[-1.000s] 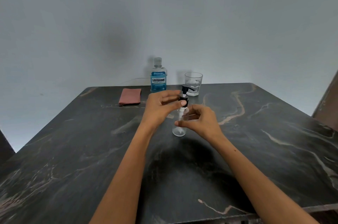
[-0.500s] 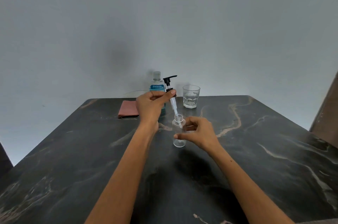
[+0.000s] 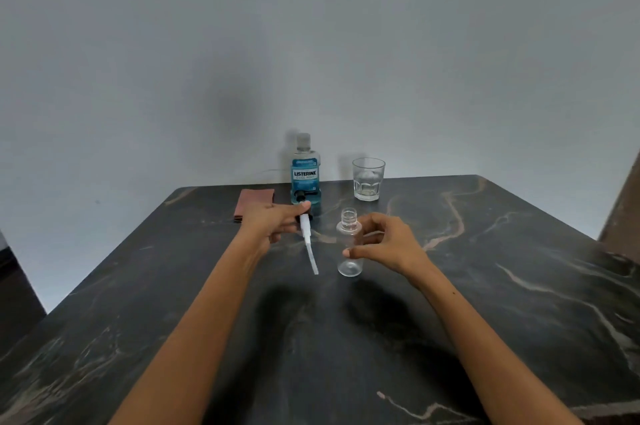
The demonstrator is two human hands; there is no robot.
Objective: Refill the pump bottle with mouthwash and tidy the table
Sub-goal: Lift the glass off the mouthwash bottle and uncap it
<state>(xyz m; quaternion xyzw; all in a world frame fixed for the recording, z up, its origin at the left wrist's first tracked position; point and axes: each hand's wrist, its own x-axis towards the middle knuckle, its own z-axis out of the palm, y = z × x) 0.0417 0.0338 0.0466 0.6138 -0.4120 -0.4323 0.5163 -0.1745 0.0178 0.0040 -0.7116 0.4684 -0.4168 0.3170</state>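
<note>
A small clear pump bottle stands upright and uncapped on the dark marble table. My right hand holds its body between thumb and fingers. My left hand grips the black pump head, lying low to the left of the bottle; its white tube points down toward me, its tip near the tabletop. The blue mouthwash bottle stands capped at the table's far edge, just behind my left hand.
A clear drinking glass stands to the right of the mouthwash bottle. A folded pink cloth lies to its left. A grey wall rises behind the table. A brown chair back shows at the right edge.
My left hand lifted the pump head out of the clear bottle, then carried it down and to the left, tilting the tube toward the tabletop. My right hand stayed on the bottle.
</note>
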